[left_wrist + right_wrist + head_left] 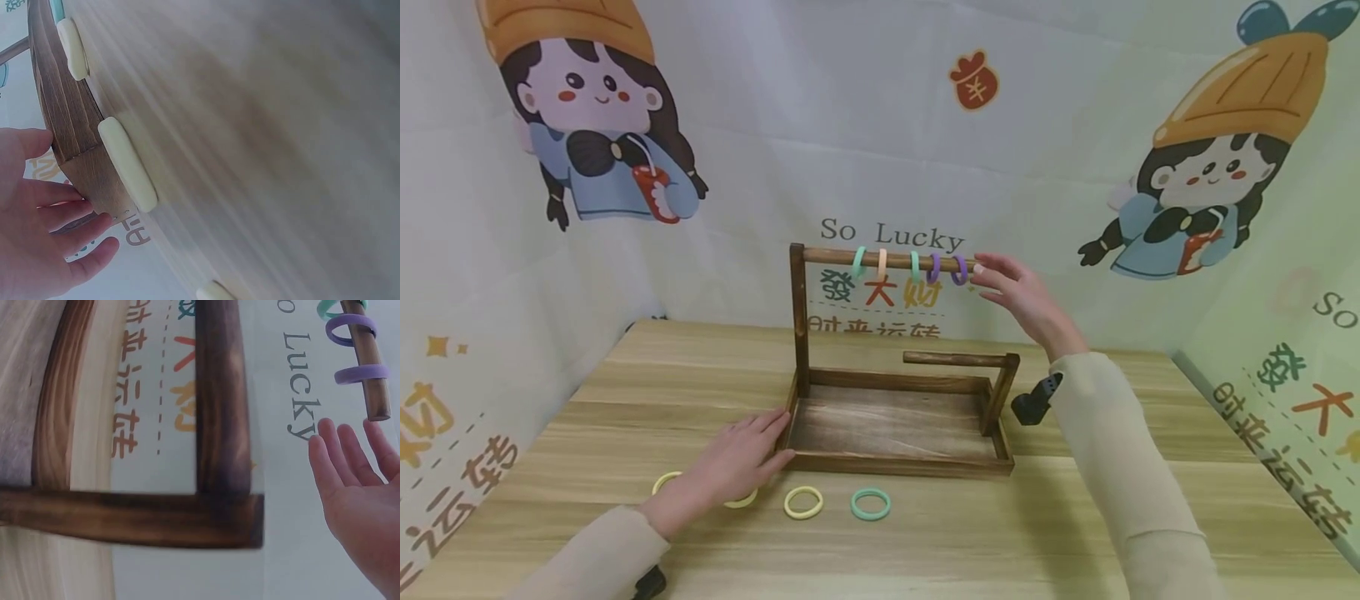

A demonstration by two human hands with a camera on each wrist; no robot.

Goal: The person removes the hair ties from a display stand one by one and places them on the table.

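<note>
A dark wooden stand has a shallow tray base (895,464), a tall post with a long upper rod (831,256), and a short lower rod (955,359). Several rings hang on the upper rod: green, peach, and two purple, the outermost purple ring (359,374) lying close to the free end. Just past that end is my right hand (1018,292), fingers extended and holding nothing; in the head view the fingertips overlap the tip. My left hand (733,458) rests against the tray's left edge, fingers spread at its corner in the left wrist view.
On the wood-grain table (587,425), a yellow ring (803,517) and a green ring (871,517) lie before the tray. More yellow rings, partly hidden, lie around my left forearm, one yellow ring (662,480) showing on its left. A printed cloth (760,175) hangs behind.
</note>
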